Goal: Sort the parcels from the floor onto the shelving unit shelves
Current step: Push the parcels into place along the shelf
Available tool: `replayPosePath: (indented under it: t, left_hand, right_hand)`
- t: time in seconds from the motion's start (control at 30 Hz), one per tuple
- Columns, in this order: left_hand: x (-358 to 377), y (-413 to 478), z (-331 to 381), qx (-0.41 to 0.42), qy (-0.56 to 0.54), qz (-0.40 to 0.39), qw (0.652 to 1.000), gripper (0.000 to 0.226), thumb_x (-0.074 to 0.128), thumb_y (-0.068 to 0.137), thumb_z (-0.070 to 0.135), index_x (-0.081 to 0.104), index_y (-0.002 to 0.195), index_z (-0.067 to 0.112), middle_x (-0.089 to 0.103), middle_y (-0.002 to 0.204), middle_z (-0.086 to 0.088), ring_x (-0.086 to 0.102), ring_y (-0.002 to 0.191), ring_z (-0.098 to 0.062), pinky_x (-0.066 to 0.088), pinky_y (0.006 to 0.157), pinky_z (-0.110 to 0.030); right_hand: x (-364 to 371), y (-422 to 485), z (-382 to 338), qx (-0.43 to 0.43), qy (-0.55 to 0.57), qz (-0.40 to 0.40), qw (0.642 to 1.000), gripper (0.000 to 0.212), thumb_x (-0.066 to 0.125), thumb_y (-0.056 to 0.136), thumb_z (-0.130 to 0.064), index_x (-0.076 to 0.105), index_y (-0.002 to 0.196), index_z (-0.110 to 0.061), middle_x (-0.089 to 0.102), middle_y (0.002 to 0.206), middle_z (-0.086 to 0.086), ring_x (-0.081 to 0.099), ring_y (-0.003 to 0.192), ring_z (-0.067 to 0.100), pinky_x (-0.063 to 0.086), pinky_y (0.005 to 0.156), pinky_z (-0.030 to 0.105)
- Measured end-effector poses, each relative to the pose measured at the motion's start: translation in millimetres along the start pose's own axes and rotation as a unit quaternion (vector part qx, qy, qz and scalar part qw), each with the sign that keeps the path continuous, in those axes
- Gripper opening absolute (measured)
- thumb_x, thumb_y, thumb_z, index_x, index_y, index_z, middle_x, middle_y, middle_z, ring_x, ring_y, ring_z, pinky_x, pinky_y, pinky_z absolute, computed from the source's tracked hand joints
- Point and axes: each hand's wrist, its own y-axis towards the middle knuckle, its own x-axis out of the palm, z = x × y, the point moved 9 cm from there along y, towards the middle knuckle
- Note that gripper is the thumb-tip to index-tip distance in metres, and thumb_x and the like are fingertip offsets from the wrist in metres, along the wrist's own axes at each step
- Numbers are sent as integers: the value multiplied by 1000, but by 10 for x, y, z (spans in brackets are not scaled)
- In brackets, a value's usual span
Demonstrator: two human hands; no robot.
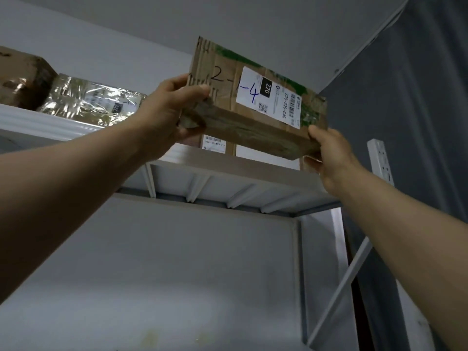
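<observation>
Overhead, my left hand and right hand hold a cardboard box by its ends, fingers curled round it, just above the top shelf, not yet set down; other parcels already sit there, floor out of view

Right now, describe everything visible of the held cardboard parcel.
The cardboard parcel is a flat brown taped box with green marks along its far edge. Its white label carries a barcode and "220"; "2-1-4" is handwritten across. Tilted, held up at the top shelf: left hand grips its left end, right hand its right corner.
</observation>
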Motion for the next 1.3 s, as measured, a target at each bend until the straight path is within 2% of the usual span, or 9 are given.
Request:
replayPosePath:
  t: [0.1,0.2,0.27,0.37,0.53,0.7,0.8,0.9,1.3]
  left_hand:
    - [53,133,-186,-6,0,10,1000,67,73,84,27,43,143,17,57,135,-10,62,118,-27,58,85,-39]
    - [127,233,-399,-10,22,25,999,77,78,76,30,43,144,22,60,130,-9,66,111,-25,59,83,-38]
    - [187,310,-522,-16,55,30,998,78,78,74,32,43,144,25,61,128,-9,67,109,-26,59,83,-37]
    - [344,451,-656,-33,110,22,993,61,71,86,29,46,142,23,67,121,-9,72,100,-23,60,78,-33]
    - [624,712,-807,-83,197,7,977,25,59,96,26,62,117,14,74,107,-7,74,92,-21,59,64,-26]
    - [733,904,-1073,-138,370,39,918,30,72,87,29,67,112,12,70,112,-5,65,108,-24,56,93,-44]
    - [858,994,-1193,-136,418,45,897,34,76,84,34,69,112,15,71,103,-1,65,102,-22,57,79,-37]
    - [957,1027,-1330,-154,471,44,868,36,76,83,43,70,108,18,69,97,-1,64,93,-20,48,65,-29]
    - [866,1124,-1387,-149,615,139,761,34,72,84,26,65,110,7,67,106,-14,63,96,-32,55,89,-39]
  right_hand:
    - [-108,245,139,-3,-63,19,998,43,61,83,-45,64,122,-28,73,116,-3,65,101,18,47,79,34]
    - [-226,450,358,1,-102,44,994,64,68,85,-42,41,141,-29,61,126,-1,60,113,22,51,96,43]
    - [-265,586,493,-3,-111,46,993,60,69,89,-38,36,138,-32,57,114,-4,59,108,20,52,92,41]
    - [-311,777,653,-10,-126,36,991,50,68,92,-34,42,134,-30,53,98,-12,59,94,11,50,79,32]
    - [-488,1110,793,-47,-201,11,978,41,63,95,-42,45,130,-30,58,112,-2,59,88,11,45,67,29]
    - [-789,1357,922,-72,-270,18,960,40,66,91,-46,48,124,-32,55,116,-2,56,86,13,43,65,30]
    - [-948,1448,1045,-78,-282,21,956,45,69,89,-45,47,126,-31,54,127,1,55,101,22,46,85,38]
    - [-1035,1491,1155,-83,-308,12,948,45,70,88,-44,49,125,-29,53,135,4,50,100,21,40,86,36]
    - [-1045,1495,1159,-127,-367,12,921,29,74,83,-36,53,102,-33,61,130,5,50,94,23,41,80,35]
